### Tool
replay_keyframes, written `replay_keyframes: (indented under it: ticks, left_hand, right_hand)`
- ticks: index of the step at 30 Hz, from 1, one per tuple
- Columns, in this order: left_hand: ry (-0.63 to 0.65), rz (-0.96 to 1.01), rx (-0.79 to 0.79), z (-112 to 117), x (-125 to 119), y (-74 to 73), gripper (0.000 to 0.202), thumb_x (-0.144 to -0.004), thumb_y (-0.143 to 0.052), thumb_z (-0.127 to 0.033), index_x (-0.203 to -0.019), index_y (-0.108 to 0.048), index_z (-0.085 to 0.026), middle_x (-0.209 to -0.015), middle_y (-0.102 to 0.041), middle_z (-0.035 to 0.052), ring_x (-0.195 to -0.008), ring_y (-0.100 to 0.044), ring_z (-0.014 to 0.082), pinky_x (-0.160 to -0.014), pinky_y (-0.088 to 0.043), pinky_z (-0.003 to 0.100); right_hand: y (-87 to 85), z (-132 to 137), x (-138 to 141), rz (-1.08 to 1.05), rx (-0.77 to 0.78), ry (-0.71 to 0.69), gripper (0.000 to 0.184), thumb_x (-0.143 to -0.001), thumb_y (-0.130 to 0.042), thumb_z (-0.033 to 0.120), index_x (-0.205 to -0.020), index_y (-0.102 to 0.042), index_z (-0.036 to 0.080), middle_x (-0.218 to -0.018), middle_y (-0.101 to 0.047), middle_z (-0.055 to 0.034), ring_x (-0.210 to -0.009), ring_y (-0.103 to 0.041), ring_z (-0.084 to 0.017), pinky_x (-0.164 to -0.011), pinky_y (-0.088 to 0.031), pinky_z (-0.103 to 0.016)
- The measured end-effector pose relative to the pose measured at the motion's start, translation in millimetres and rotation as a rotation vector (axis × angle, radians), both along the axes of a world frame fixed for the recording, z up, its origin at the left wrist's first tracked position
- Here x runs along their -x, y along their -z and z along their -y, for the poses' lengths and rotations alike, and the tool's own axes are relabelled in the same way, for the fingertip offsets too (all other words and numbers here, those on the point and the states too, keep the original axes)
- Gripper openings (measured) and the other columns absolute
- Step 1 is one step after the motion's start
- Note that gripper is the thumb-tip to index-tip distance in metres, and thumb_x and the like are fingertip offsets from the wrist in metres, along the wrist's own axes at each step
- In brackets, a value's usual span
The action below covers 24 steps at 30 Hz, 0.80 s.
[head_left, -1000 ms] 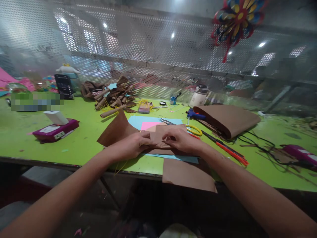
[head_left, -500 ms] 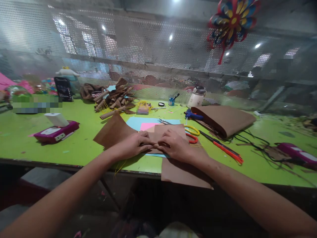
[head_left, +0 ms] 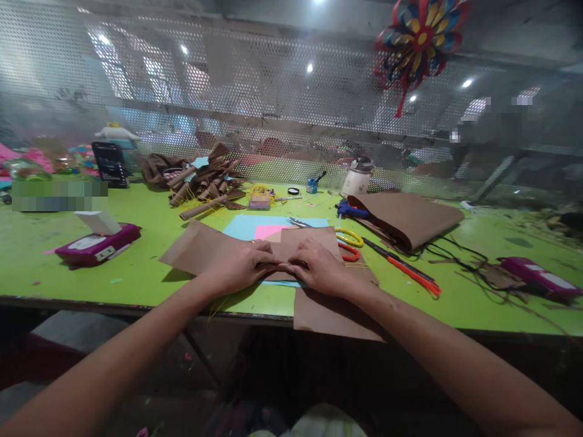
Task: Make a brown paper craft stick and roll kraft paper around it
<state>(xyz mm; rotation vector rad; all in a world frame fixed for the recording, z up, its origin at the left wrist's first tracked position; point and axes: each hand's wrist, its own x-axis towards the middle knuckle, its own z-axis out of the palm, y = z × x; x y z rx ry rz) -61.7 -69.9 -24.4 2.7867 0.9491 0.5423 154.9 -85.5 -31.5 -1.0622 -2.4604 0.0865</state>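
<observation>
Both hands pinch the near edge of a brown paper sheet point(head_left: 195, 246) close together at the middle of the table. My left hand point(head_left: 241, 264) is closed on it, the sheet's loose end rising to the left behind the wrist. With fingers curled, my right hand point(head_left: 314, 264) grips the same edge; the exact fold under the fingertips is hidden. Beneath lie blue paper point(head_left: 241, 224) and pink paper point(head_left: 268, 232). Another brown sheet point(head_left: 332, 312) hangs over the table's front edge under my right forearm. Scissors point(head_left: 350, 238) with yellow and red handles lie just beyond my right hand.
Rolled brown paper pieces point(head_left: 214, 182) are heaped at the back left. To the right are a blue glue gun point(head_left: 353, 210), a folded brown sheet point(head_left: 410, 215), a red-and-black tool point(head_left: 410, 273) and a cable. A purple power strip point(head_left: 100, 244) sits left on the green table point(head_left: 150, 279).
The left part of the brown sheet has swung lower and farther left. Both hands keep their pinch in nearly the same place; the whole view has shifted slightly.
</observation>
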Motion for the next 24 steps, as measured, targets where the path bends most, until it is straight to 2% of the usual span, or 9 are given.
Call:
replay_keyframes:
  ticks: [3,7,10,13,17,24]
  left_hand:
    - [-0.001,0.000,0.005,1.1,-0.4,-0.6,0.036,-0.091,-0.041,-0.039,-0.099,-0.071,-0.021,-0.082,-0.058,0.0065,-0.073,-0.052,0.0136,-0.067,-0.039,0.023]
    - [0.005,0.002,0.016,1.8,-1.2,-1.5,0.035,-0.091,-0.041,-0.037,-0.098,-0.071,-0.020,-0.083,-0.058,0.0067,-0.072,-0.052,0.0132,-0.067,-0.040,0.023]
    - [0.014,0.011,0.027,2.0,-1.6,-1.5,0.034,-0.091,-0.042,-0.036,-0.100,-0.070,-0.020,-0.083,-0.057,0.0067,-0.073,-0.052,0.0133,-0.067,-0.039,0.023]
    - [0.014,0.016,0.030,2.1,-2.0,-1.8,0.033,-0.091,-0.042,-0.035,-0.103,-0.070,-0.021,-0.083,-0.057,0.0064,-0.073,-0.052,0.0134,-0.067,-0.039,0.023]
    - [0.006,0.009,0.021,2.0,-2.4,-2.3,0.033,-0.091,-0.042,-0.035,-0.102,-0.070,-0.022,-0.082,-0.057,0.0064,-0.073,-0.052,0.0137,-0.067,-0.039,0.023]
    - [-0.024,-0.011,0.011,0.9,-2.3,-1.9,0.033,-0.091,-0.042,-0.034,-0.101,-0.070,-0.021,-0.088,-0.061,0.0072,-0.077,-0.054,0.0148,-0.068,-0.039,0.024]
  right_hand:
    - [1.9,-0.6,-2.2,-0.036,0.017,0.052,0.023,-0.085,-0.056,0.035,-0.087,-0.065,0.014,-0.085,-0.059,-0.0088,-0.083,-0.050,-0.019,-0.073,-0.039,-0.031]
    - [2.2,0.0,-5.3,-0.072,-0.061,-0.011,0.021,-0.085,-0.057,0.031,-0.100,-0.062,0.016,-0.095,-0.058,-0.0096,-0.094,-0.047,-0.021,-0.079,-0.039,-0.033]
    - [0.8,0.9,-3.7,-0.020,-0.101,-0.035,0.016,-0.087,-0.053,0.029,-0.090,-0.063,0.016,-0.092,-0.057,-0.0092,-0.094,-0.046,-0.021,-0.079,-0.039,-0.033]
    - [0.4,0.7,-0.3,0.026,-0.081,-0.024,0.020,-0.088,-0.052,0.030,-0.085,-0.064,0.015,-0.087,-0.058,-0.0088,-0.088,-0.047,-0.020,-0.077,-0.039,-0.032]
    - [1.7,-0.5,1.4,0.002,-0.032,-0.021,0.024,-0.088,-0.052,0.032,-0.083,-0.068,0.015,-0.079,-0.058,-0.0073,-0.083,-0.048,-0.018,-0.073,-0.038,-0.030]
    - [7.0,-7.1,-3.1,-0.079,0.020,-0.001,0.024,-0.086,-0.056,0.035,-0.086,-0.073,0.018,-0.080,-0.059,-0.0069,-0.082,-0.049,-0.018,-0.071,-0.038,-0.029]
